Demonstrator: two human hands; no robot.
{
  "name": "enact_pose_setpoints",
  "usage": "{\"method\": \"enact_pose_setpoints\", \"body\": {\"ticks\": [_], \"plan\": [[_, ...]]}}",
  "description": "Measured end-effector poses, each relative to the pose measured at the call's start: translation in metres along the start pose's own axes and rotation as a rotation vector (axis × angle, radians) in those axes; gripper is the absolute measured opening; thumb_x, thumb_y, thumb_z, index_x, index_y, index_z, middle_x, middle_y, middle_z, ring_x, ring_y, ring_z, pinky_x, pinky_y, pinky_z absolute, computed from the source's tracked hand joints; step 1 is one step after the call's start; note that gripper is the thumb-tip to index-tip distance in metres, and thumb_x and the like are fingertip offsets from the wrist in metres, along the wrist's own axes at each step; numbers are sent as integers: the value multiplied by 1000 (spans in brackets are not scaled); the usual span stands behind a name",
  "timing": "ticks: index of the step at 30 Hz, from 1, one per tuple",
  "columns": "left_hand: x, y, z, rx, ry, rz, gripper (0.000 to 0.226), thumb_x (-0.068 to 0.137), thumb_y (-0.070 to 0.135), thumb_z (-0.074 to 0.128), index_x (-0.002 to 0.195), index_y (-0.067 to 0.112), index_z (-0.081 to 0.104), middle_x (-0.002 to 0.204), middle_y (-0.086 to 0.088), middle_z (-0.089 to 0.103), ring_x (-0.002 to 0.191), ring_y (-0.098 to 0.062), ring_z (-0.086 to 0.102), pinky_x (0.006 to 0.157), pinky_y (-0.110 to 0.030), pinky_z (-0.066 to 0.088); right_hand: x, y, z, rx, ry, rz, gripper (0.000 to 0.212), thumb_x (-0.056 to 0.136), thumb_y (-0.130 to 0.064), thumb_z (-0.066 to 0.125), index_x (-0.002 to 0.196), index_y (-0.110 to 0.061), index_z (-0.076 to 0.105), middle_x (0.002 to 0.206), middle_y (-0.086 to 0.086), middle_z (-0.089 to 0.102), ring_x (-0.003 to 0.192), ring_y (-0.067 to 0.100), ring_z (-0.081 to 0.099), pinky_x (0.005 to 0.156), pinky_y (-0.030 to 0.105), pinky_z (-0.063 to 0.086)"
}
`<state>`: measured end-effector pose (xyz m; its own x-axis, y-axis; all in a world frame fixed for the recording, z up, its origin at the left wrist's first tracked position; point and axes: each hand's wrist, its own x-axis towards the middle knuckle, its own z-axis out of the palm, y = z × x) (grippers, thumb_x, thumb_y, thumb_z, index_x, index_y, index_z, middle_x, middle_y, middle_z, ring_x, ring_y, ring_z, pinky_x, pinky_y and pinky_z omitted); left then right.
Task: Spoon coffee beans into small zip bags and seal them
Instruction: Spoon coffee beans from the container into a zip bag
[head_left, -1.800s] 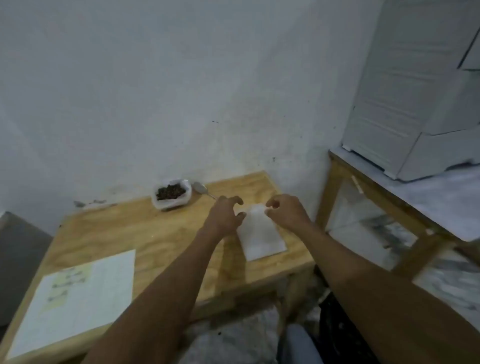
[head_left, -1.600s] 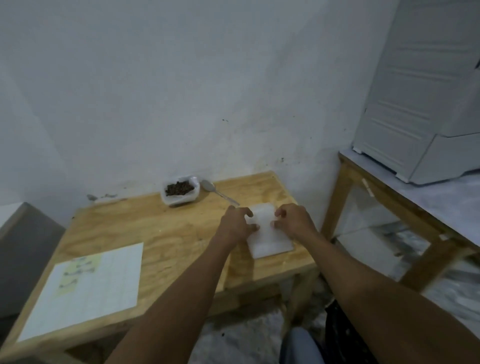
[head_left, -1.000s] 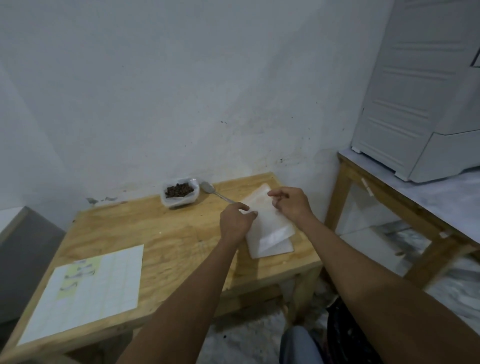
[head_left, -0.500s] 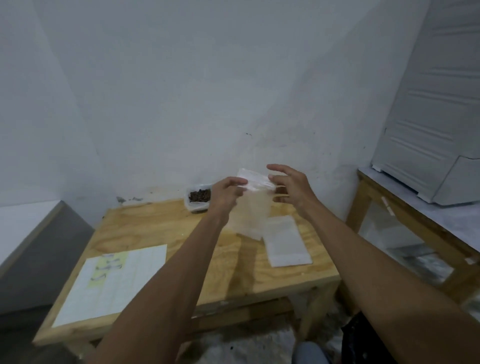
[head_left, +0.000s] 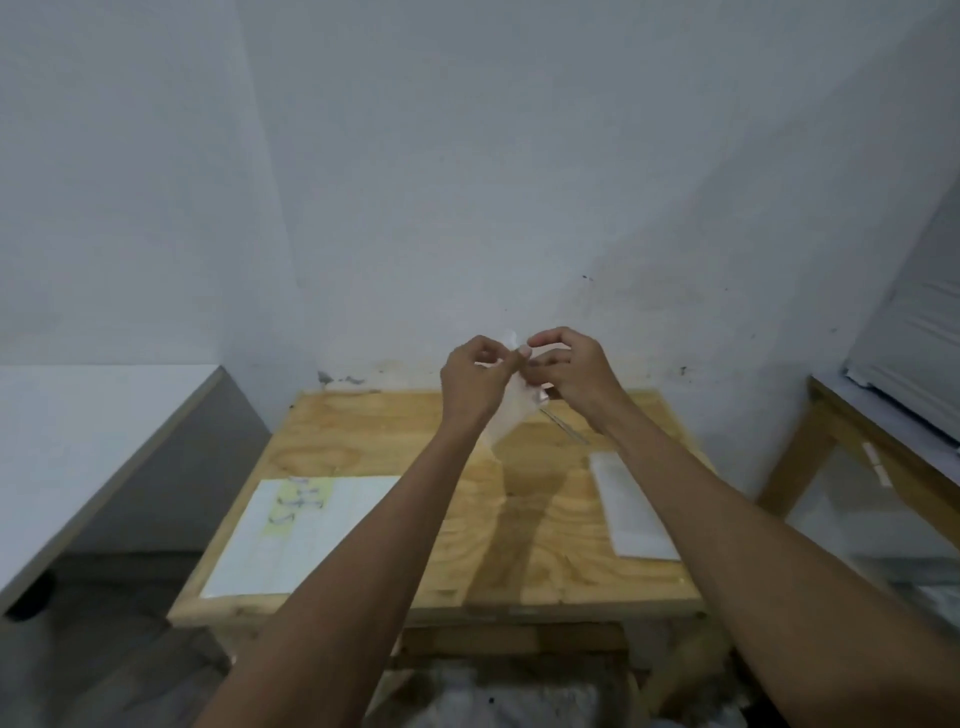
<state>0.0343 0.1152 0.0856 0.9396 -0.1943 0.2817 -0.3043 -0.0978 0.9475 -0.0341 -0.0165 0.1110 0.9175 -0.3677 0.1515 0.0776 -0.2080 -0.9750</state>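
A small clear zip bag (head_left: 511, 410) hangs in the air above the back of the wooden table (head_left: 519, 519). My left hand (head_left: 475, 382) and my right hand (head_left: 569, 371) both pinch its top edge, close together. A stack of flat zip bags (head_left: 631, 506) lies on the table's right side, partly under my right forearm. Part of the spoon's thin metal handle (head_left: 563, 426) shows just below my right hand. The tub of coffee beans is hidden behind my hands.
A white gridded sheet (head_left: 306, 535) with a yellow patch lies on the table's left front. A white-topped surface (head_left: 78, 441) stands to the left. Another wooden table (head_left: 883, 457) with a white appliance (head_left: 914, 338) is at the right. The wall runs just behind.
Both hands picked one bag off the stack and raised it into the air. They have since drawn closer together at its top edge. The camera has tilted and shifted left.
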Motion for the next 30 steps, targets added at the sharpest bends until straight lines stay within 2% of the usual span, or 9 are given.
{"method": "enact_pose_setpoints", "body": {"ticks": [2,5,10,14,18,19,22,25,30], "plan": [[0,1,-3,-144,9,-73,27,84,29,84,79,11,66,80,-8,69,85,-31,72,71,-42,62,2,0,9,-26,-9,-17,35,81,12,73,110,-4,62,79,13,74,66,14,72,57,32,56],[0,2,-10,-294,10,-134,18,86,11,80,85,7,63,77,-17,69,74,-38,73,67,-47,63,6,0,15,-60,-27,-36,34,79,13,71,107,-5,61,80,16,73,67,19,71,59,33,59],[-5,6,-19,-327,10,-107,14,87,-4,65,97,5,61,67,-16,70,56,-26,67,55,-34,57,9,3,15,-4,-58,-24,28,84,0,80,105,0,62,77,16,70,66,18,67,59,31,57],[-2,4,-17,-251,-7,-80,13,87,-7,61,91,1,71,81,-23,73,71,-38,73,64,-46,65,11,7,16,-22,-35,-41,18,85,2,78,100,0,69,77,13,71,70,23,71,64,35,59],[-1,2,-14,-135,-50,-97,23,85,-8,61,102,-1,74,84,-18,76,65,-26,75,57,-34,62,14,14,19,-151,33,-111,12,86,4,73,92,-5,77,79,15,74,71,37,72,69,43,63],[-1,1,-12,-112,-47,-90,25,84,-10,61,104,-2,74,84,-17,76,62,-22,74,55,-31,61,14,15,20,-201,50,-127,14,87,4,72,93,-6,78,80,15,74,71,35,73,68,41,63],[-2,-3,-5,-31,9,-27,26,82,-11,61,98,1,78,79,-10,76,60,-15,72,55,-28,59,16,16,27,-421,81,-189,17,91,0,70,98,-12,80,89,5,75,57,8,66,61,22,55],[-5,-7,-1,10,86,10,26,83,-7,62,89,10,81,73,2,74,63,-6,70,62,-24,60,17,13,33,-539,74,-211,21,91,-3,67,103,-14,81,97,2,77,68,6,67,72,26,58],[-1,-14,-10,-126,56,-96,19,89,-8,64,96,4,77,81,-14,76,68,-28,76,64,-40,65,18,11,37,-562,107,-226,24,89,1,64,101,-10,81,95,5,78,87,16,72,85,29,59]]}}
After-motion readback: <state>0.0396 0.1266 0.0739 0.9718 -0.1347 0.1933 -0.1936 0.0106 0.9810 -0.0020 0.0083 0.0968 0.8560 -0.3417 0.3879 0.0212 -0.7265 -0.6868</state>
